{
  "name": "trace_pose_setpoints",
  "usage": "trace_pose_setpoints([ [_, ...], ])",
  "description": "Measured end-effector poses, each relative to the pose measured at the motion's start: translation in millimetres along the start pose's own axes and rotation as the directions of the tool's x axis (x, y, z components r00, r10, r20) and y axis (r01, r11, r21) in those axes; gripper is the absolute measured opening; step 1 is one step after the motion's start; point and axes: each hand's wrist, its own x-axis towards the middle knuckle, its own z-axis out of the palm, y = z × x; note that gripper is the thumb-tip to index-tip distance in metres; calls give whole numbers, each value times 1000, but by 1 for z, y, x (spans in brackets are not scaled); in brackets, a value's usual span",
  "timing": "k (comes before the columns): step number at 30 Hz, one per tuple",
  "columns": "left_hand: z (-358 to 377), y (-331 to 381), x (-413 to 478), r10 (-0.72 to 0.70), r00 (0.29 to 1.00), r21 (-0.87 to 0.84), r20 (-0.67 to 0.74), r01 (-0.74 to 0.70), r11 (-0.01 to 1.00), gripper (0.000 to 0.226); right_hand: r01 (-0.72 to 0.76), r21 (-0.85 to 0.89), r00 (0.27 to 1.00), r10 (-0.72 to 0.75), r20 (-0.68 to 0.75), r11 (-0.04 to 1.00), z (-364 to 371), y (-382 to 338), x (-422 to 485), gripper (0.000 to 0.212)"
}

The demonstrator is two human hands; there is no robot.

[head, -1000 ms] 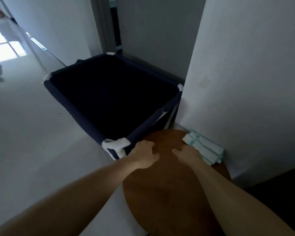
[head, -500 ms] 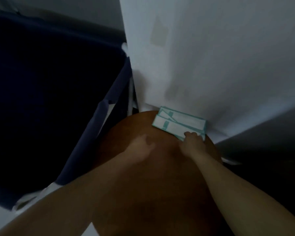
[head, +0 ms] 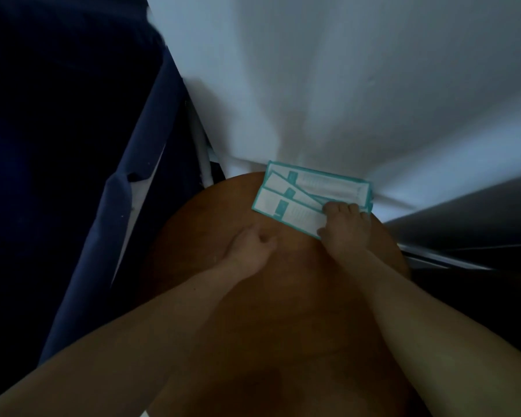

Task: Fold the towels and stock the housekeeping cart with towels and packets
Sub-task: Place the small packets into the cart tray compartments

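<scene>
Packets [head: 295,203], fanned, beneath the flat fingers [head: 334,209] of my right hand [head: 345,230]: I'd square, then pinch them together; left hand [head: 250,248] loosely curled, empty.

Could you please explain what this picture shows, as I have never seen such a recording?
There is no machine: a person wears a head camera that looks down at their own bare arms. A round brown table stands by a white wall, beside a dark blue fabric cart. Teal-edged packets lie fanned at its far edge. The right hand lies on the packets; whether it grips them is unclear. The left hand rests loosely curled on the table, holding nothing.
</scene>
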Motion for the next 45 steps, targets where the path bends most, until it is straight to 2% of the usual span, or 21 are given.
trace_pose_setpoints([
  [7,12,-3,-3,-34,999,-63,-3,34,997,27,2,89,1000,-3,9,996,7,0,-4,37],
  [10,16,-1,-6,-88,996,-147,-25,83,986,33,-97,312,991,63,118,945,5,-5,-10,36],
  [12,18,1,-6,-168,986,-295,-20,155,943,31,-142,552,978,31,206,822,1,-11,-19,39],
  [14,16,8,-9,-226,973,-436,39,220,873,16,-208,759,957,-34,289,617,-4,-20,-32,32],
  [16,15,15,-11,-236,968,-578,91,244,779,7,-270,843,926,-115,360,465,-4,-27,-43,26],
  [17,15,17,-11,-220,971,-640,93,227,734,8,-273,841,914,-149,379,467,-3,-28,-45,23],
  [19,13,20,-11,-187,981,-690,58,175,702,18,-215,804,934,-122,334,554,0,-27,-41,22],
  [21,9,20,-10,-192,981,-692,26,157,705,19,-124,720,990,36,137,683,2,-19,-30,24],
  [22,7,18,-9,-201,979,-686,21,160,710,19,-92,668,995,102,24,738,1,-14,-24,27],
  [24,5,13,-9,-221,975,-659,18,178,731,20,-62,480,987,124,-100,875,0,-5,-14,37],
  [26,7,6,-9,-240,971,-626,25,202,753,17,-46,238,994,69,-89,970,3,1,-8,46],
  [28,11,1,-11,-244,969,-604,21,207,770,19,-25,109,999,29,-31,994,8,2,-5,52],
  [32,18,-5,-16,-261,965,-595,-26,195,780,24,-52,141,997,43,60,989,15,-2,-7,52],
  [35,19,-2,-24,-264,962,-607,-67,171,776,26,0,136,996,-11,83,991,18,-2,-16,55],
  [37,15,2,-32,-268,959,-609,-92,159,777,26,-21,238,991,-12,136,971,19,0,-27,57],
  [41,-2,12,-58,-250,963,-600,-104,140,788,18,-205,523,954,49,296,827,8,-2,-52,40],
  [45,-21,20,-93,-216,967,-576,-132,102,811,20,-232,769,967,57,248,596,-25,-17,-85,24],
])
